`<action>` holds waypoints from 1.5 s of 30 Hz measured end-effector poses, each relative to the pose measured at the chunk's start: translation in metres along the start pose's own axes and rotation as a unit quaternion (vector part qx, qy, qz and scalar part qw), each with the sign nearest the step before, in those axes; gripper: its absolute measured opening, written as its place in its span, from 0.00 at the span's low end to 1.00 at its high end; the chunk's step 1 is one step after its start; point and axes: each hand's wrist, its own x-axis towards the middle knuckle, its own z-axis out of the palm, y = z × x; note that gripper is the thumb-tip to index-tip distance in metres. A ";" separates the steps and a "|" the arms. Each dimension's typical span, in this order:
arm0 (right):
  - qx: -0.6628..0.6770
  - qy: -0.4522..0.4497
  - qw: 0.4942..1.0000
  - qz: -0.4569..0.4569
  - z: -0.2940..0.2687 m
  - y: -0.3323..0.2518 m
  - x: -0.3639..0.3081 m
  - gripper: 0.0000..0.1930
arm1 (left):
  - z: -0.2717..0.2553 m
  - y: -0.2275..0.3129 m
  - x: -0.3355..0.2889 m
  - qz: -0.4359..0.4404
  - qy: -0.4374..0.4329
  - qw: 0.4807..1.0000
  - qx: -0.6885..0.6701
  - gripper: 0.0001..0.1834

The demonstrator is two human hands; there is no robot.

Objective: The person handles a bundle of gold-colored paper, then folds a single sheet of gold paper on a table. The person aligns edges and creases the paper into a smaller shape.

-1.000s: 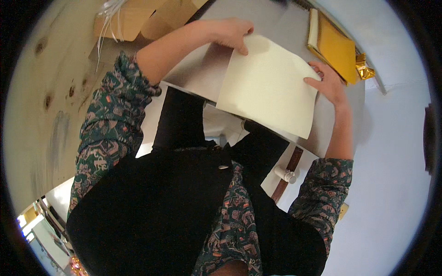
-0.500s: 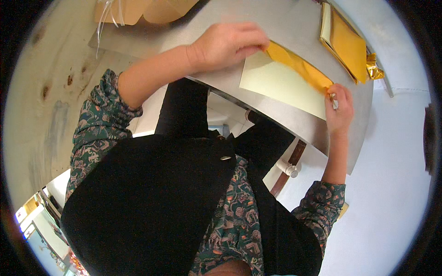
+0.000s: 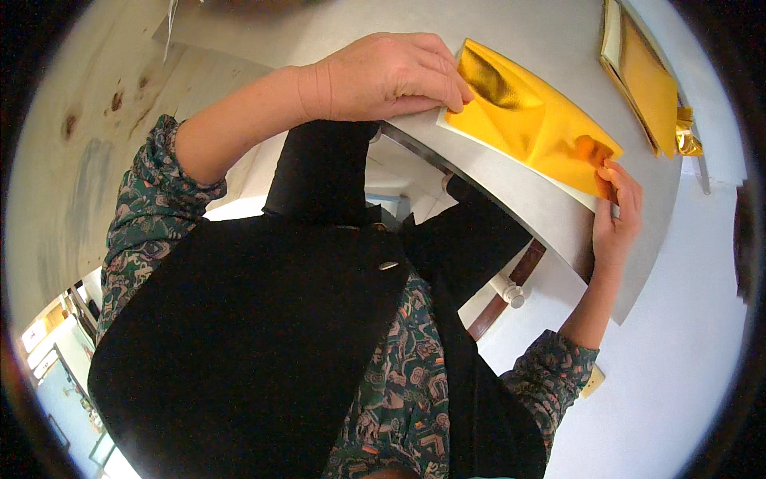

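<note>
The shiny gold, creased, foil-like rectangular sheet (image 3: 531, 108) is lying on or just above the smooth grey tabletop (image 3: 558, 32), near its front edge; which, we cannot tell. With left hand (image 3: 399, 76) and right hand (image 3: 618, 219) well apart, we are pinching its opposite ends, probably because such thin material is buckling easily between.

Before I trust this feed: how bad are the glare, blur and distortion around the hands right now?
Head view: the glossy gold sheet mixes bright sheen with dark reflections, an orange-red one beside the right hand; head view: the left hand looks fairly clear, without heavy blur; head view: fisheye bows the edge of the grey table, and the frame darkens to black at its rim.
</note>
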 end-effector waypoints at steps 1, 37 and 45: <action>0.008 0.001 1.000 0.002 0.000 0.001 0.000 0.21 | -0.001 0.001 0.000 -0.002 0.001 1.000 -0.005 0.10; -0.011 -0.032 0.999 0.014 -0.016 -0.014 0.001 0.21 | -0.019 0.029 -0.017 -0.047 -0.007 0.999 -0.005 0.23; -0.012 -0.030 0.999 0.008 -0.017 -0.013 0.002 0.18 | -0.019 0.029 -0.017 -0.047 0.000 0.999 -0.009 0.22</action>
